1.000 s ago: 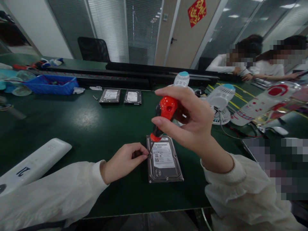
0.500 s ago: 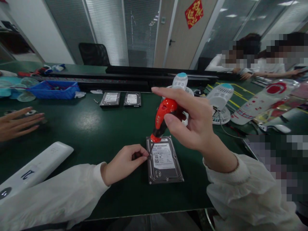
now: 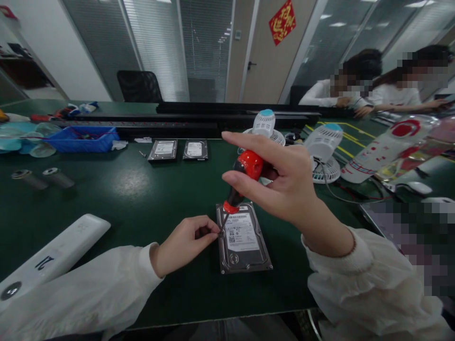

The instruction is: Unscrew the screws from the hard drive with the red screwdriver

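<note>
A silver hard drive (image 3: 245, 253) with a white label lies flat on the green table in front of me. My right hand (image 3: 280, 182) grips a red and black screwdriver (image 3: 235, 193) by its handle, thumb and forefinger along its sides. The screwdriver leans, and its thin shaft runs down to the drive's left edge. Right at that tip, my left hand (image 3: 188, 241) has thumb and forefinger pinched together, touching the edge of the drive. What sits between those fingertips is too small to make out.
Two more hard drives (image 3: 163, 150) (image 3: 195, 149) lie farther back. Behind them are a blue tray (image 3: 83, 139) and black rails. White fans (image 3: 325, 142) and a bottle (image 3: 387, 147) stand right. Left are metal cylinders (image 3: 59, 177) and a white device (image 3: 67, 246). Two people sit at back right.
The screwdriver handle has turned, showing more black, and my right thumb has shifted left over it. Another person's hand at the left has gone, uncovering the metal cylinders. My left hand stays put.
</note>
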Demonstrator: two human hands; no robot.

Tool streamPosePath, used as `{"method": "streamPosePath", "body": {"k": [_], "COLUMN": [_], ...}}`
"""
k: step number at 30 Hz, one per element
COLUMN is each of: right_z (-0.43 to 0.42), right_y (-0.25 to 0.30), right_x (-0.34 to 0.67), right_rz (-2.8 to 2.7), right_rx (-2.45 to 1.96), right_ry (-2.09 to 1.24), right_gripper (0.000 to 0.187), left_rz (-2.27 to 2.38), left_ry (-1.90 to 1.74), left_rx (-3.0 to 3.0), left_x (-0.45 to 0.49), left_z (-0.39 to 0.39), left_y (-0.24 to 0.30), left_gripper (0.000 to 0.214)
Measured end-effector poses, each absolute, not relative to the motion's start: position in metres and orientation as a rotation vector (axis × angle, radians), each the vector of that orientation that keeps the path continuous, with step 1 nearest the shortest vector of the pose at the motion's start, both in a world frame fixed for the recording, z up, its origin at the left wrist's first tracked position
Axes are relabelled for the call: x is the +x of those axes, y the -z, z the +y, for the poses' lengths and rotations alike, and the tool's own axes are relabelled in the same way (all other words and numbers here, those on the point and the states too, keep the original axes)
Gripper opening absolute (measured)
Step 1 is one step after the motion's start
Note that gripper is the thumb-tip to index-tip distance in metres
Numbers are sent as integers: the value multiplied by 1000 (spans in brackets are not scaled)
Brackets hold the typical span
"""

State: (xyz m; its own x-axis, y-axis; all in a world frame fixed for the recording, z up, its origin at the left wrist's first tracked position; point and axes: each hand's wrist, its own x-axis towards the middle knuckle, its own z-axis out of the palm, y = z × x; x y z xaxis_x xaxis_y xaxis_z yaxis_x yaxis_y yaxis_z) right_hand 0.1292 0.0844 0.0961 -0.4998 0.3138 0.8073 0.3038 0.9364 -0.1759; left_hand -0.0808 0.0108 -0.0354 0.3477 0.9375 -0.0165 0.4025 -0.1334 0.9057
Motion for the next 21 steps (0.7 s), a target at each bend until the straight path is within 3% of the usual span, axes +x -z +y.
{"method": "streamPosePath", "body": {"k": [21], "right_z": [88], "right_y": [-97], "right_x": [132], "right_rz": [-2249], "right_rx": [-373], "right_ry": [-31], "right_gripper": [43], "left_rz": [1208], "left_ry": [-753], "left_rx": [1733], "left_x": [-80], "left_z": [9], "left_y": [31], "left_gripper": [13]}}
